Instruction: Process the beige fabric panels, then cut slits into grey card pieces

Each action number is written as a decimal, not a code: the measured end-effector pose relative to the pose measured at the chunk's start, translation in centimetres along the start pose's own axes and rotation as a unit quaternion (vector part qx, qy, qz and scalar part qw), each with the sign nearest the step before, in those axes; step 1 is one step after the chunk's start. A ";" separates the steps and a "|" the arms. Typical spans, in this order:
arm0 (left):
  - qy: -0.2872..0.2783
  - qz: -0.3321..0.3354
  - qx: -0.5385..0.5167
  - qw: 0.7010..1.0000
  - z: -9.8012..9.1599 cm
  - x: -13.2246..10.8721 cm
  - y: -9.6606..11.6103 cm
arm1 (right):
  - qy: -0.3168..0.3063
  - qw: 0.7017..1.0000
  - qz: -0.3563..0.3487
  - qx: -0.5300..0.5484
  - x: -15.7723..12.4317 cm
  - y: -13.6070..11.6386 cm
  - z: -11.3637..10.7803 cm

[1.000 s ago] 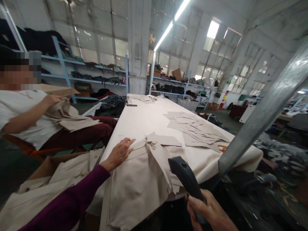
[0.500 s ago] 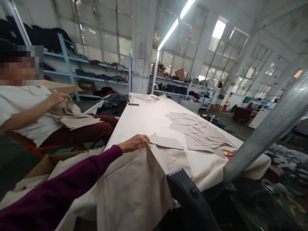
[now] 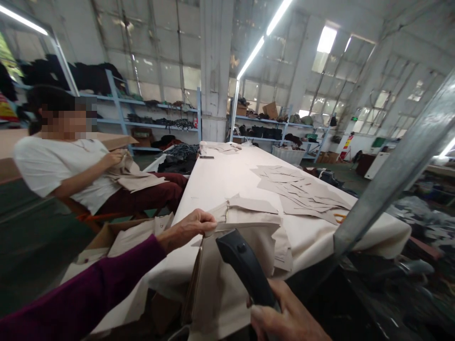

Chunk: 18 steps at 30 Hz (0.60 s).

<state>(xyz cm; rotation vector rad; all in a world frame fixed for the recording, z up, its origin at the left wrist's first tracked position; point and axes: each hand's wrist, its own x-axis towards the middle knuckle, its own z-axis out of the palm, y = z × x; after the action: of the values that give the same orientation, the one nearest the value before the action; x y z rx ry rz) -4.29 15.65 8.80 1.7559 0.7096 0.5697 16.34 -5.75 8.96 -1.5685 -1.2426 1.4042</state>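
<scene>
My left hand [image 3: 195,224], in a purple sleeve, pinches the edge of a beige garment [image 3: 222,284]. The garment hangs over the table's near end, and its upper part lies on the tabletop. A thin metallic strip shows beside the pinched edge. In front of the cloth a black curved device [image 3: 240,253] points up and left. My right hand [image 3: 284,315] is closed around its lower part at the bottom of the view; some fingers are hidden.
The long white-covered table [image 3: 227,170] carries flat grey-beige cut pieces [image 3: 302,194]. A slanted metal post [image 3: 384,175] rises at right. At left sits a co-worker [image 3: 78,161] with beige cloth, behind a carton of beige pieces [image 3: 124,237]. Shelves [image 3: 159,111] line the back.
My left hand has drawn back slightly and the garment has shifted and turned. The black device has moved left across the cloth, and my right hand has come into view. The view has swung left.
</scene>
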 end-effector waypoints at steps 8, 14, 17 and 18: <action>0.069 -0.013 -0.210 0.975 4.0 -1.4 -1.4 | -0.070 0.987 -0.102 0.102 2.9 -0.1 0.5; 0.098 -0.038 -0.301 0.948 4.6 -1.1 -1.9 | -0.038 0.997 -0.030 0.061 1.5 1.1 0.4; 0.084 -0.047 -0.308 0.947 5.3 -1.3 -1.9 | -0.044 0.994 -0.060 0.074 1.9 0.9 0.4; 0.078 -0.051 -0.307 0.947 5.6 -1.4 -2.0 | -0.049 0.992 -0.080 0.079 2.2 0.6 0.4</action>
<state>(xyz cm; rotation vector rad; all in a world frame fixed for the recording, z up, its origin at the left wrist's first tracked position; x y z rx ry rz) -1.76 11.36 5.32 1.0972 0.6376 0.7690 16.02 -3.88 7.59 -1.2791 -1.2522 1.4530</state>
